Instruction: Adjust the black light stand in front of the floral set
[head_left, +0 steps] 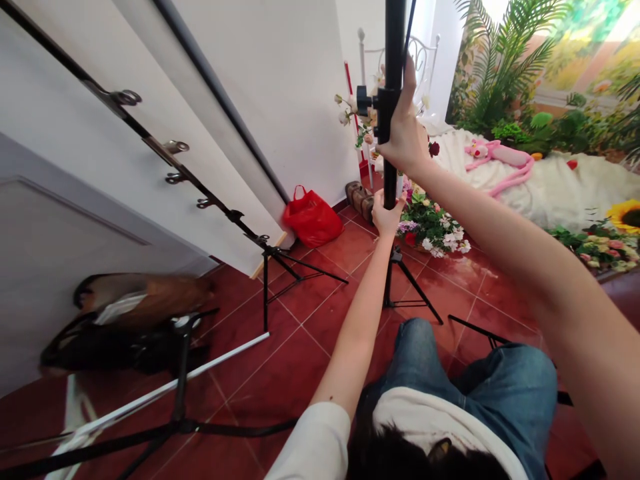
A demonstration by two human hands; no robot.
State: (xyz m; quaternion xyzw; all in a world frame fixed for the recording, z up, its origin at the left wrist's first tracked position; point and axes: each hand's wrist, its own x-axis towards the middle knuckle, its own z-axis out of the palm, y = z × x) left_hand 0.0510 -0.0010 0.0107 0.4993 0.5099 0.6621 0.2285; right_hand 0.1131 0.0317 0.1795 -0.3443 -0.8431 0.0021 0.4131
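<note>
A black light stand rises upright in front of me, its tripod legs on the red tiled floor. My left hand is closed round the lower part of its pole. Higher up, my right hand grips the pole beside the black collar, one finger pointing up along it. On the collar's left side sticks out a black knob. The far side of the pole and some of my right fingers are hidden.
Left stands another black stand with clips along its pole. A red bag sits by the wall. Flowers lie behind my stand, near a white-draped bed with a pink plush toy. A white pole and dark tripod legs cross the lower left.
</note>
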